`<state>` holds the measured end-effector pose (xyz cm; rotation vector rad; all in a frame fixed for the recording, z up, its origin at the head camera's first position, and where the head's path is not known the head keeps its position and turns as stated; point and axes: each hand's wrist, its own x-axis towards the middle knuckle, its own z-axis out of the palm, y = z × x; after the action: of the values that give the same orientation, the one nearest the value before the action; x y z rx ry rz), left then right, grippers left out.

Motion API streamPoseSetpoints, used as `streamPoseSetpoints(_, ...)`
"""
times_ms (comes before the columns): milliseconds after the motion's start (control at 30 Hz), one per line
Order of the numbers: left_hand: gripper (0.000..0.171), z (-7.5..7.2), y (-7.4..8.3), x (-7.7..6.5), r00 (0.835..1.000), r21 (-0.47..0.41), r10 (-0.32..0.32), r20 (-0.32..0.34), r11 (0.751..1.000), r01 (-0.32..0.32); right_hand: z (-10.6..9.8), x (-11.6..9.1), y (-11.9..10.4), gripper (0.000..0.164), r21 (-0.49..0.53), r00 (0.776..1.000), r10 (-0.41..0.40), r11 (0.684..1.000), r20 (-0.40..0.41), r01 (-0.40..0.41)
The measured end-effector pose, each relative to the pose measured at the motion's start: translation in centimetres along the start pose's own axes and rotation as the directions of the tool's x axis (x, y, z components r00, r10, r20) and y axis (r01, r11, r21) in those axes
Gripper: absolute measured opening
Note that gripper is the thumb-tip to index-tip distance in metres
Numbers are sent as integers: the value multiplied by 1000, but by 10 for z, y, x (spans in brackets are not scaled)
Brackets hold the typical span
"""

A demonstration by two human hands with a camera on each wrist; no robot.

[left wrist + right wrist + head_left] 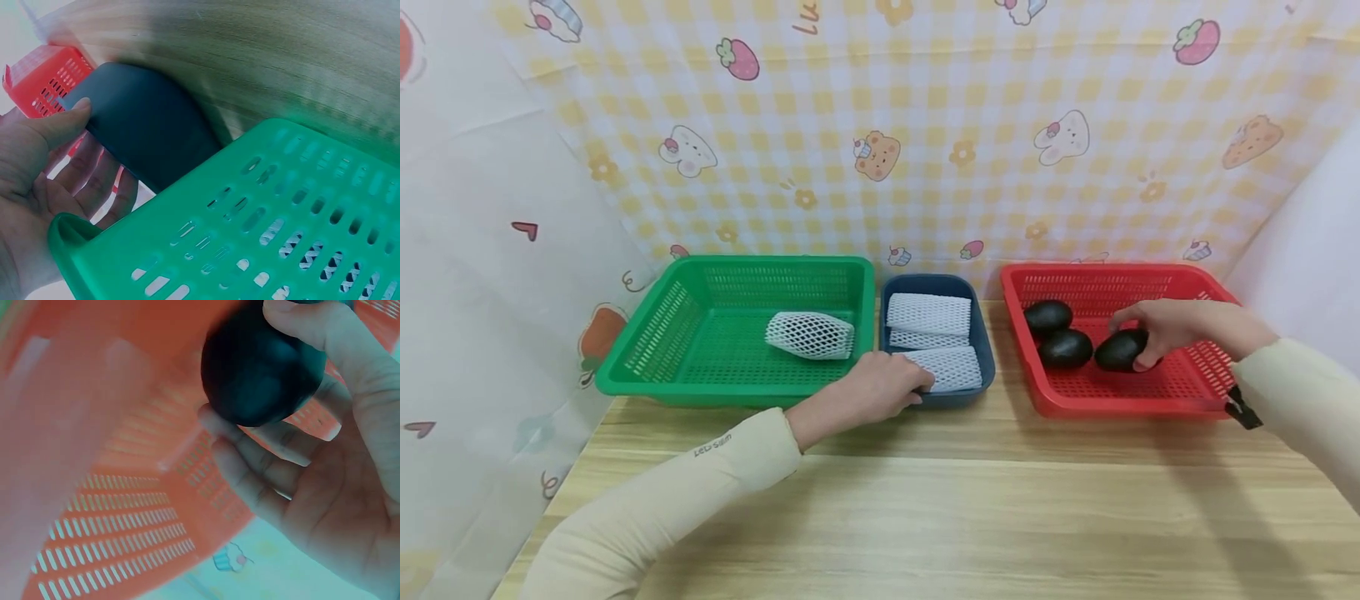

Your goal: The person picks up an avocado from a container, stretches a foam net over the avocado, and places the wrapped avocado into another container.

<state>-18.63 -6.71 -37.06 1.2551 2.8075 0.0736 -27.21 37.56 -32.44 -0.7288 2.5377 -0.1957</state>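
Note:
My right hand (1161,329) grips a dark avocado (1122,350) inside the red basket (1116,407). In the right wrist view, the thumb lies across the avocado (262,369) and the fingers curl beneath it. Two more avocados (1066,348) sit at the basket's left side. At the navy bin (987,367), my left hand (880,387) pinches the near white foam net sleeve (951,368) by its left end. The left thumb (65,122) shows over the bin's rim in the left wrist view; the sleeve is mostly hidden there.
A green basket (737,389) stands left of the navy bin, holding a foam net with something dark inside (811,336). More foam sleeves (928,314) lie in the bin's far part. All three containers stand on a wooden table (925,508) before a checked cloth (925,100).

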Motion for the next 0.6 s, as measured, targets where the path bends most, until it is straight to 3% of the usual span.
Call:
streamPoseSetpoints(267, 9, 1, 0, 0, 1000, 4, -11, 10, 1000, 11, -15, -27, -21, 63, -26, 985, 0, 1000, -170, -4)
streamPoseSetpoints(600, 12, 0, 1, 0, 1000, -4, -15, 14, 1000, 15, -21, -30, -71, 56, -40, 944, -107, 994, -311, 99)
